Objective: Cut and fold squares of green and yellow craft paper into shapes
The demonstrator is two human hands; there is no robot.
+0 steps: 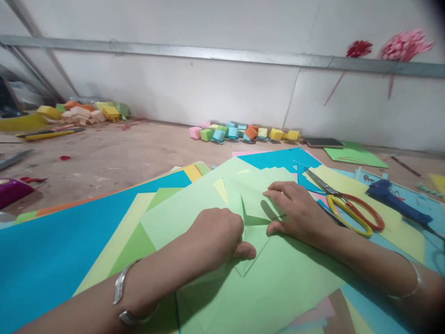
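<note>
A light green sheet of paper (257, 246), folded into a small pointed shape with raised flaps, lies in front of me on larger green paper (292, 278). My left hand (220, 236) is closed at its left side, thumb stretched along a flap and the other fingers curled over the paper; their tips are hidden. On the right, my right hand (295, 208) has its thumb at the flap's corner and its fingers spread above, casting a shadow on the paper. Scissors (347, 204) with yellow and red handles lie just beyond my right wrist.
Large blue paper (66, 260) spreads left under the stack. Small coloured paper boxes (232, 133) line the wall, with another pile (86, 111) at the back left. A dark blue tool (396, 199) lies right, a phone-like slab (323, 142) behind. Pink flowers (405, 46) hang on the rail.
</note>
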